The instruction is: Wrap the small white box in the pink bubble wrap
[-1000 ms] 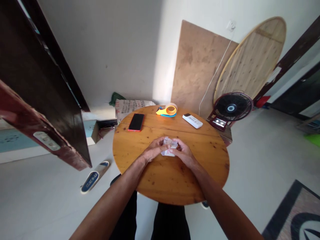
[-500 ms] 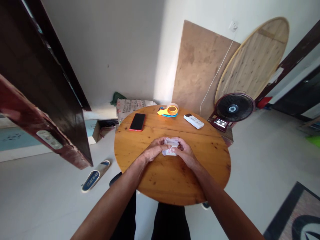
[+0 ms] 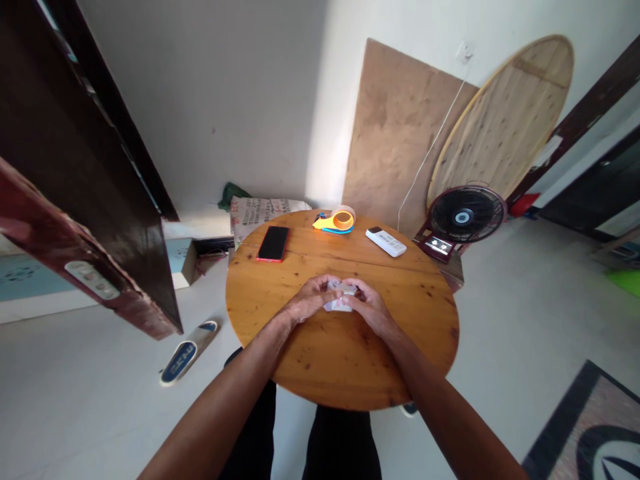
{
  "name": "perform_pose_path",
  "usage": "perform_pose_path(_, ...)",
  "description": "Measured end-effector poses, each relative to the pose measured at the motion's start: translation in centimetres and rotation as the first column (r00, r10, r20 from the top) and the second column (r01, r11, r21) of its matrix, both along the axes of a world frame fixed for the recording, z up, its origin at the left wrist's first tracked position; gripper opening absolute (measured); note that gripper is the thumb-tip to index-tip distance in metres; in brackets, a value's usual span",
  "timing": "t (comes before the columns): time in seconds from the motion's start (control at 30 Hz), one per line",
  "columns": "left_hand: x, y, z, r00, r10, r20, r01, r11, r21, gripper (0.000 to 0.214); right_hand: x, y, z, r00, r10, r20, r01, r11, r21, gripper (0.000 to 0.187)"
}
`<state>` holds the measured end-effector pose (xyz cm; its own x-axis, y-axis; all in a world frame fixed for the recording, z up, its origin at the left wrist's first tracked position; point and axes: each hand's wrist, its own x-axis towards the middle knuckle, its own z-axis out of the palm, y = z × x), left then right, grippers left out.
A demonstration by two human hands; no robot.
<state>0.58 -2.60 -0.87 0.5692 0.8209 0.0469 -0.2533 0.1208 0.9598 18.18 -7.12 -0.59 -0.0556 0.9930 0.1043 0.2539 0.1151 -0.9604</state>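
A small whitish packet point(image 3: 341, 303) with a purplish, see-through edge is held between my two hands over the middle of the round wooden table. My left hand point(image 3: 311, 298) grips its left side, thumb laid across the front. On the right side, my right hand point(image 3: 369, 303) has its thumb pressed on the packet too and its fingers curled behind. The fingers hide part of the packet, so I cannot tell exactly what it is. Farther back on the table lie a phone point(image 3: 273, 243), an orange and blue tape dispenser point(image 3: 336, 222) and a white remote control point(image 3: 386, 241).
The round table point(image 3: 310, 367) stands close to the wall. A dark fan point(image 3: 463, 217) is beyond its right edge, near a leaning round board point(image 3: 505, 120) and a flat panel point(image 3: 395, 127). At left are an open door point(image 3: 100, 167) and a slipper point(image 3: 187, 353) on the floor.
Both hands stay around the packet, with the fingers closing slightly over its far edge. The whole view has shifted a little.
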Motion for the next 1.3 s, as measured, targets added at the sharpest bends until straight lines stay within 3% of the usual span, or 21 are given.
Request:
perform_pose_path(0.23, -0.03, 0.05, 0.07, 0.997, 0.033, -0.067, -0.028, 0.996, 0.081, 0.049, -0.08, 0.07, 0.1, 0.999, -0.025, 0.022, 0.024, 0.999, 0.04, 0.036)
perform_pose_path(0.6, 0.11, -0.22, 0.39, 0.989, 0.061, -0.138, -0.048, 0.994, 0.094, 0.049, -0.47, -0.29, 0.46, 0.999, -0.004, 0.05, 0.001, 0.998, 0.062, 0.026)
perform_pose_path(0.93, 0.05, 0.04, -0.16, 0.994, 0.033, -0.103, -0.023, 0.995, 0.099, 0.052, -0.43, -0.36, 0.22, 0.947, -0.089, 0.308, -0.026, 0.936, 0.35, 0.026)
perform_pose_path(1.3, 0.16, -0.04, -0.15, 0.991, 0.08, -0.109, -0.071, 0.994, 0.082, 0.048, -0.29, -0.42, -0.16, 0.937, -0.108, 0.332, -0.033, 0.92, 0.391, 0.028)
